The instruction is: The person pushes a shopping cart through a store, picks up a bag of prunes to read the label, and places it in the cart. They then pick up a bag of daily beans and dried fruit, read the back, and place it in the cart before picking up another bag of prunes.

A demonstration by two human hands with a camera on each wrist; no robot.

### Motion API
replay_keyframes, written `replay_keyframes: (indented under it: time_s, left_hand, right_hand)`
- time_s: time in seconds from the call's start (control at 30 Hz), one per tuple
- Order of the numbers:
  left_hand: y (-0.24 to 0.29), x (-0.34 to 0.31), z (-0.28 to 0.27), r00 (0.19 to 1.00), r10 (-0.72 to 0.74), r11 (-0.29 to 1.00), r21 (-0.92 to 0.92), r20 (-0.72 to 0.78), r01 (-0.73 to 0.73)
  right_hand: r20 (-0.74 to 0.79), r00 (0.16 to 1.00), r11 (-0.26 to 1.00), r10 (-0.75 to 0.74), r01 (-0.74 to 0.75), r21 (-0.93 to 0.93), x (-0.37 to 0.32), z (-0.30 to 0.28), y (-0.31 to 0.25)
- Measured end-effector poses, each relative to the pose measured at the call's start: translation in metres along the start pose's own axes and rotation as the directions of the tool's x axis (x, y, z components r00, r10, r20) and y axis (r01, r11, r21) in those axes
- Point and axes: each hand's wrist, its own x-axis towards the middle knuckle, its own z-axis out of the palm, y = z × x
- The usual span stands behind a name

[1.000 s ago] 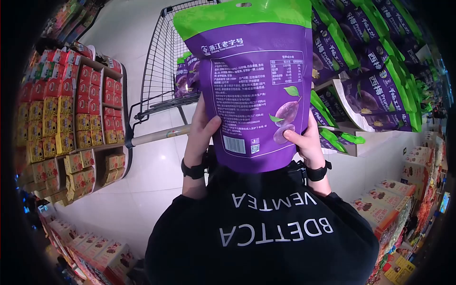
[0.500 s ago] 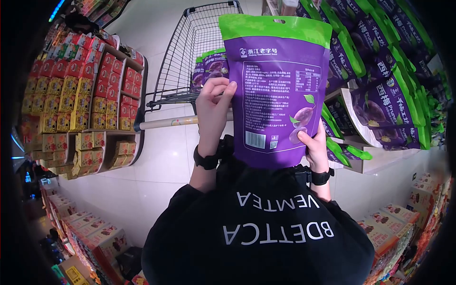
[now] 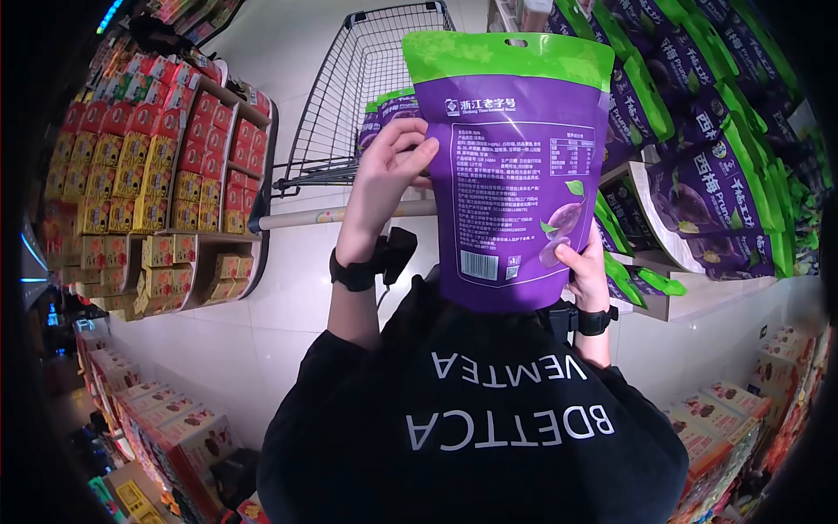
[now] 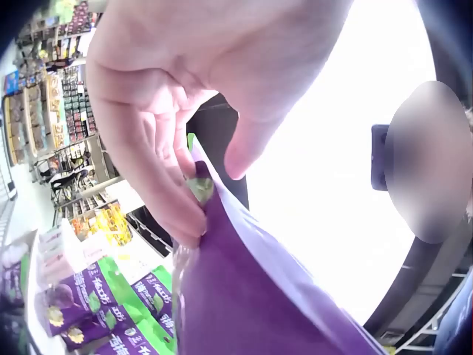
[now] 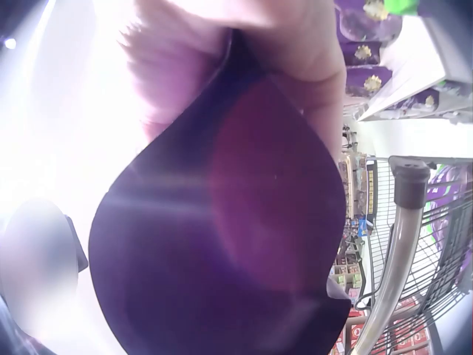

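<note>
You held the purple bag (image 3: pixel 515 196) up between your two hands, its green top farthest from your body and its printed back turned towards you; the step in hand looked like reading the label, since the text panel and barcode lay uncovered between your left and right fingers. Your right hand (image 3: pixel 591 275) had the real grip, pinching the lower edge with the thumb on the near face and the other fingers behind; your left hand (image 3: pixel 384 179) was higher on the opposite edge, its fingers loosely bent with the tips touching the side seam, its thumb apart from the bag, a clear gap between.

Beyond the left fingers stood the cart (image 3: pixel 353 79) with similar bags (image 3: pixel 393 116) inside; its handle (image 3: pixel 305 216) lay below those fingers; past the right fingers, more packs (image 3: pixel 711 183) leaned on the shelf (image 3: pixel 698 293).

The next move, as far as could be judged, called for a steady right pinch and your left thumb brought onto the edge; with one low pinch alone, the tall bag could have tipped or swung if carried.
</note>
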Motion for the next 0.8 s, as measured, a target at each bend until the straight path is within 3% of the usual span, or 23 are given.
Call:
replay_keyframes:
  time_s: [0.07, 0.17, 0.23, 0.4, 0.63, 0.8]
  left_hand:
    - [0.000, 0.007, -0.008, 0.997, 0.068, 0.995, 0.075, 0.024, -0.070]
    - [0.007, 0.009, -0.006, 0.994, 0.073, 0.997, -0.009, 0.080, -0.073]
    - [0.013, 0.008, -0.001, 0.996, 0.089, 0.996, -0.006, 0.031, -0.089]
    - [0.013, 0.010, -0.008, 0.978, 0.180, 0.981, 0.050, 0.109, -0.186]
    - [0.019, 0.012, -0.010, 0.971, 0.222, 0.969, 0.095, 0.086, -0.229]
    - [0.020, 0.012, -0.012, 0.970, 0.233, 0.964, 0.118, 0.072, -0.240]
  right_hand:
    - [0.021, 1.000, 1.000, -0.007, 0.007, 0.001, 0.000, 0.003, -0.003]
    - [0.051, 0.999, 1.000, -0.005, 0.006, -0.010, -0.002, 0.003, -0.003]
    - [0.065, 0.998, 1.000, 0.004, -0.002, -0.022, -0.004, 0.003, -0.001]
    - [-0.002, 1.000, 0.997, 0.006, -0.006, -0.080, -0.006, 0.007, -0.003]
    - [0.053, 0.998, 0.997, -0.028, 0.032, -0.066, -0.006, 0.006, -0.003]
    - [-0.005, 0.999, 0.992, -0.054, 0.054, -0.111, -0.008, 0.005, 0.003]
